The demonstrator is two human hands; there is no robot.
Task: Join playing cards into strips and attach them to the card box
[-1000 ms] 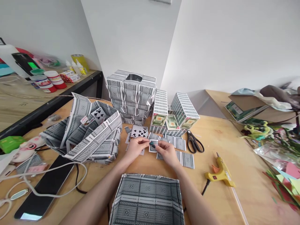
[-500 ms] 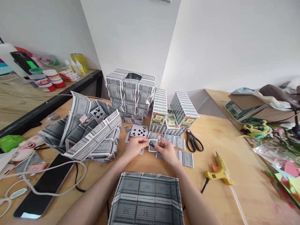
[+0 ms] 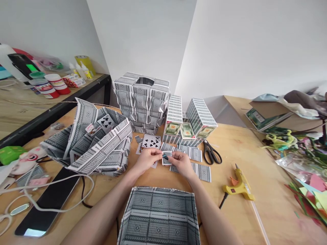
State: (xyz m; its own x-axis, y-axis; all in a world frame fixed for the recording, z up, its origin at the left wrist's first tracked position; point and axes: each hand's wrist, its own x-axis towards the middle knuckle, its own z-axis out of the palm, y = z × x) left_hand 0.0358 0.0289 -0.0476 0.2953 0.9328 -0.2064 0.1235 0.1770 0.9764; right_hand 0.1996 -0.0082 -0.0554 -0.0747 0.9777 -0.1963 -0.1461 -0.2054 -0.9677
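Note:
Both hands meet over the middle of the wooden table [image 3: 255, 156]. My left hand [image 3: 147, 159] and my right hand [image 3: 182, 162] pinch the two sides of a small folded playing card [image 3: 167, 157] with a grey patterned back. Loose grey-backed cards [image 3: 196, 163] lie on the table under and to the right of my hands. A face-up clubs card [image 3: 152, 142] lies just behind my left hand. A square box made of cards [image 3: 159, 216] sits between my forearms at the near edge.
A collapsed card structure [image 3: 94, 143] lies at the left, a tall card box [image 3: 141, 98] behind, sealed decks [image 3: 187, 122] beside it. Black scissors [image 3: 212, 153] and a yellow glue gun [image 3: 238, 185] lie to the right. A dark tablet [image 3: 48, 204] and white cable [image 3: 51, 185] are near left.
My hands stay pinched on the small card, almost still. The view has shifted slightly.

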